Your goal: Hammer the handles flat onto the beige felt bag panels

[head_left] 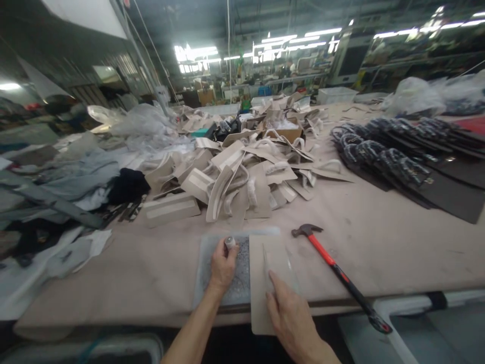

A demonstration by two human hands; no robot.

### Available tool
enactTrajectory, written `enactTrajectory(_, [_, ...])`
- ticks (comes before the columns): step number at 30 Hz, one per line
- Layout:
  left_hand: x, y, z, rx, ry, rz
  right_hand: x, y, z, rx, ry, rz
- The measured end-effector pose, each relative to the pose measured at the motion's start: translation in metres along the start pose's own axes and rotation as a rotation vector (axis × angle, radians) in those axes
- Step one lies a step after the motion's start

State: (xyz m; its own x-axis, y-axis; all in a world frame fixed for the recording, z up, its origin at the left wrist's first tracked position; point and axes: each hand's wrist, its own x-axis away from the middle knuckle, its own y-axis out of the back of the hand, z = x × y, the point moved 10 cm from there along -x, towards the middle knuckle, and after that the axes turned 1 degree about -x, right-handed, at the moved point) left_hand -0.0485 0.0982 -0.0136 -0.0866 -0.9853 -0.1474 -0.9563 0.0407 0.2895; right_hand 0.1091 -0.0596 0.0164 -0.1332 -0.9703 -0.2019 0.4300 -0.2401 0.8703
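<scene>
My left hand (223, 264) is closed around a small cylindrical tool (230, 242) with a round metal top, above a grey, speckled board (243, 268) near the table's front edge. A flat beige panel (257, 288) lies over the board's right part and sticks out past the table edge. My right hand (290, 311) grips this panel at its right side, fingers along a pale strip on it. To the right rests a claw hammer (322, 250) with a red and black handle, its end reaching over the edge.
Beige panels with wrapped handles (242, 177) are heaped mid-table. Dark panels with plastic-wrapped handles (401, 156) are stacked at the right. Cloth and plastic (87, 167) cover the left side. A metal frame (401, 306) stands below the front edge.
</scene>
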Motion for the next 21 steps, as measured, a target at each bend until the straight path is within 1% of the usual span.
enactTrajectory(3, [0.001, 0.000, 0.003, 0.055, 0.017, 0.010, 0.001, -0.002, -0.003, 0.016, -0.052, 0.088])
enactTrajectory(6, [0.000, -0.002, 0.006, 0.202, 0.086, 0.011, 0.003, -0.002, -0.005, 0.038, -0.091, 0.182])
enactTrajectory(8, [-0.001, -0.008, 0.000, 0.285, 0.115, 0.037, 0.005, -0.004, -0.006, 0.060, -0.121, 0.242])
enactTrajectory(10, [-0.003, -0.022, -0.016, 0.343, 0.095, 0.094, 0.007, -0.007, -0.007, 0.069, -0.159, 0.292])
enactTrajectory(12, [-0.005, -0.041, -0.034, 0.408, 0.057, 0.173, 0.006, -0.008, -0.006, 0.054, -0.196, 0.330])
enactTrajectory(14, [-0.006, -0.062, -0.046, 0.452, 0.039, 0.252, 0.004, -0.008, -0.004, 0.029, -0.224, 0.359])
enactTrajectory(16, [-0.007, -0.082, -0.047, 0.452, 0.052, 0.310, 0.001, -0.007, -0.004, 0.004, -0.243, 0.382])
enactTrajectory(18, [-0.007, -0.095, -0.040, 0.432, 0.072, 0.341, 0.001, -0.006, -0.004, -0.015, -0.257, 0.395])
enactTrajectory(21, [-0.008, -0.104, -0.030, 0.437, 0.088, 0.356, 0.003, -0.004, -0.006, -0.070, -0.263, 0.386])
